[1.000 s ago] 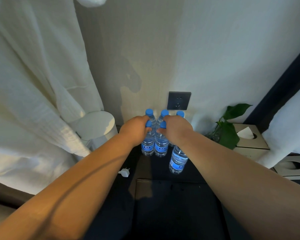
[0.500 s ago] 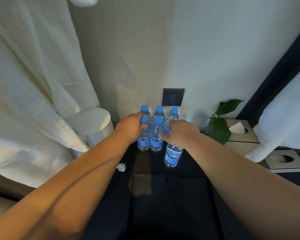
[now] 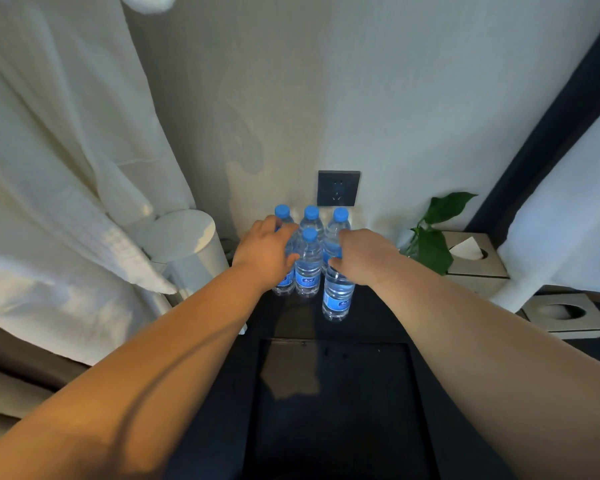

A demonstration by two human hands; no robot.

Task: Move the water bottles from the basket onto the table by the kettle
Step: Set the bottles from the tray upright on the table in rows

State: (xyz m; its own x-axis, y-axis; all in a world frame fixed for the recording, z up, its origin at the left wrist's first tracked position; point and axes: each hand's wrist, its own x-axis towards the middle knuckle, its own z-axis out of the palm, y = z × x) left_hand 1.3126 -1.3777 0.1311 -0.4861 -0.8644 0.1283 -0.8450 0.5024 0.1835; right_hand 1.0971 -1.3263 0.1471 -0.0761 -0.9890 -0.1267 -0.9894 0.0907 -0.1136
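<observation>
Pale wall backs a dark surface (image 3: 369, 308), with a black socket plate (image 3: 338, 188) just above the water bottles (image 3: 308, 271), which stand upright in a tight cluster against the wall. A white kettle (image 3: 187, 244) sits close on their left, partly covered by a hanging white cloth (image 3: 66, 168).

Much of the cluster is hidden. The left hand (image 3: 264, 251) covers the cap and shoulder of the near-left bottle (image 3: 284, 281), leaving only its lower body and blue label showing. Its fingers reach toward the back row, and whether they grip or merely rest there cannot be told. The right hand (image 3: 364, 256) hides the cap of the near-right bottle (image 3: 336, 296), which stands a little forward of the others. Here the thumb presses the bottle's shoulder and the fingers curl over its top, holding it.

The bottles are clear ribbed plastic, full, with bright blue caps and blue labels whose print is too small to read. Three caps show in the back row and one in front, between the hands.

A dim rectangular panel (image 3: 333, 393) in the foreground is too dark to identify. To the right are a leafy plant (image 3: 433, 237) and a tissue box (image 3: 475, 261).
</observation>
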